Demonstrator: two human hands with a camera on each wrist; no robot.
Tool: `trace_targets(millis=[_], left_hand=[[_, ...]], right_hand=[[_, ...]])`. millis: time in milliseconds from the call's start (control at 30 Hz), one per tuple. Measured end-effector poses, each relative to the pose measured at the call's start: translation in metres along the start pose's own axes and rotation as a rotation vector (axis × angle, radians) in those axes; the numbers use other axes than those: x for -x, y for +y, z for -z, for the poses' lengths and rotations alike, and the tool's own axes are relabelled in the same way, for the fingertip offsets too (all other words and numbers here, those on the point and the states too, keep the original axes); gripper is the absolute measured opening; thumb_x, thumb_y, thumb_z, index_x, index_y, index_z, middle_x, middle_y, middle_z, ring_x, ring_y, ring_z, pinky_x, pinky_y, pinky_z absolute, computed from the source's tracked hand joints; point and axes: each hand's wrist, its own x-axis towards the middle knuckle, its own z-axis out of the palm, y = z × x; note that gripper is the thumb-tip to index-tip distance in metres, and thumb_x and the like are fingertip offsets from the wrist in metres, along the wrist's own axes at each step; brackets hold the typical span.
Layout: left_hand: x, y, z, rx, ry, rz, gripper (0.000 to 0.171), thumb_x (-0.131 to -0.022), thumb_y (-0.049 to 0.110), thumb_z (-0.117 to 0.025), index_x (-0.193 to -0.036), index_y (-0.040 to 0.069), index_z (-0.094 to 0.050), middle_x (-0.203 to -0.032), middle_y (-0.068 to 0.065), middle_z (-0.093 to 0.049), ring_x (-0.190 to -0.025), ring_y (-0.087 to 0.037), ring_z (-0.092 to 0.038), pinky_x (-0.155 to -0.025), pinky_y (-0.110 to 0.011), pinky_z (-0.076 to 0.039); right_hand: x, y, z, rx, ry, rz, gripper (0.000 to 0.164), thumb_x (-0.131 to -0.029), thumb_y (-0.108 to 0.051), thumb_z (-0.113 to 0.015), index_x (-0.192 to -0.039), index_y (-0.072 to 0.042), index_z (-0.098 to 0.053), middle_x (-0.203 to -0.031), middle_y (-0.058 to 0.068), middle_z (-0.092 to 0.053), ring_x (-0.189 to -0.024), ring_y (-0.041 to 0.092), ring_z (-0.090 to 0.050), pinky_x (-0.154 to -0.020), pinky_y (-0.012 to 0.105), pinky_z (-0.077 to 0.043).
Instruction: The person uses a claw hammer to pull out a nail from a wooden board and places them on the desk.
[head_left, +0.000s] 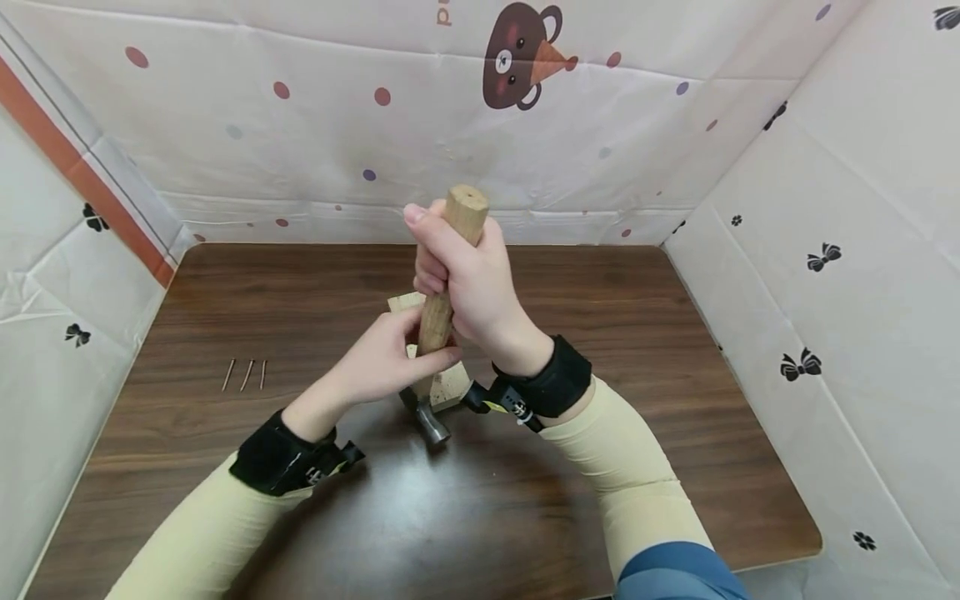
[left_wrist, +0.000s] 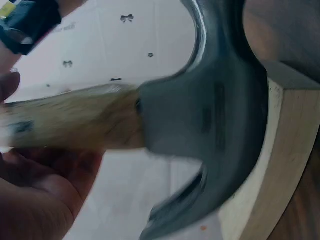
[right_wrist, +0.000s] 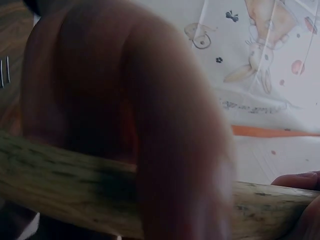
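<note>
A claw hammer with a wooden handle (head_left: 435,325) stands nearly upright, its metal head (head_left: 432,423) at the bottom. My right hand (head_left: 480,283) grips the handle near its top end, fingers wrapped round it. Lower down, my left hand (head_left: 378,354) holds the handle between thumb and fingers. The claw and dark hammer head (left_wrist: 215,115) fill the middle of the left wrist view. A pale wooden block (head_left: 450,385) lies under the hands, partly hidden by them. In the left wrist view the block (left_wrist: 295,150) is close beside the hammer head.
Three nails (head_left: 246,375) lie side by side on the left of the dark brown wooden table (head_left: 600,333). White printed sheets (head_left: 315,142) hang behind the table and along both sides.
</note>
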Motion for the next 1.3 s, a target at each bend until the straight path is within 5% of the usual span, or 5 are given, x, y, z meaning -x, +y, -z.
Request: trace_targets(millis=[467, 567, 633, 800, 1300], left_hand=[[0.002, 0.002, -0.015, 0.381, -0.035, 0.141, 0.033, -0.104, 0.010, -0.066, -0.077, 0.002, -0.050, -0.051, -0.005, -0.043, -0.045, -0.017, -0.042, -0.047, -0.030, -0.034], [0.005, 0.003, -0.014, 0.328, 0.003, 0.148, 0.035, -0.104, 0.011, -0.065, -0.074, 0.003, -0.050, -0.051, -0.005, -0.043, -0.045, -0.017, -0.041, -0.046, -0.031, -0.032], [0.008, 0.005, -0.011, 0.256, 0.041, 0.184, 0.038, -0.103, 0.016, -0.067, -0.070, 0.003, -0.052, -0.051, -0.006, -0.045, -0.045, -0.017, -0.042, -0.046, -0.031, -0.032], [0.021, 0.001, 0.006, 0.268, 0.157, 0.365, 0.038, -0.103, 0.018, -0.069, -0.071, 0.005, -0.052, -0.053, -0.006, -0.047, -0.047, -0.018, -0.047, -0.049, -0.031, -0.040], [0.030, -0.064, 0.060, 0.498, 0.273, 0.819, 0.021, -0.103, 0.013, -0.057, -0.104, 0.009, -0.036, -0.064, 0.006, -0.045, -0.056, -0.007, -0.047, -0.055, -0.024, -0.046]], right_hand=[[-0.002, 0.010, -0.007, 0.003, -0.067, -0.075, 0.027, -0.105, -0.007, -0.058, -0.079, -0.009, -0.052, -0.060, 0.002, -0.033, -0.051, 0.016, -0.035, -0.052, 0.027, -0.034], [-0.002, 0.005, -0.003, 0.035, -0.114, -0.098, 0.005, -0.102, -0.008, -0.060, -0.105, -0.006, -0.058, -0.070, 0.006, -0.054, -0.065, 0.025, -0.056, -0.066, 0.033, -0.051], [-0.002, 0.001, 0.004, 0.068, -0.144, -0.092, 0.036, -0.098, -0.009, -0.061, -0.133, -0.007, -0.052, -0.094, 0.014, -0.068, -0.092, 0.035, -0.067, -0.085, 0.039, -0.055], [0.000, -0.013, 0.041, 0.049, -0.054, -0.045, 0.070, -0.097, -0.022, -0.056, -0.162, -0.014, -0.030, -0.136, 0.016, -0.064, -0.132, 0.039, -0.056, -0.105, 0.050, -0.048], [0.022, -0.036, 0.110, 0.111, 0.240, -0.023, 0.046, -0.108, -0.014, -0.045, -0.154, -0.012, -0.044, -0.100, 0.005, -0.066, -0.102, 0.025, -0.062, -0.084, 0.034, -0.047]])
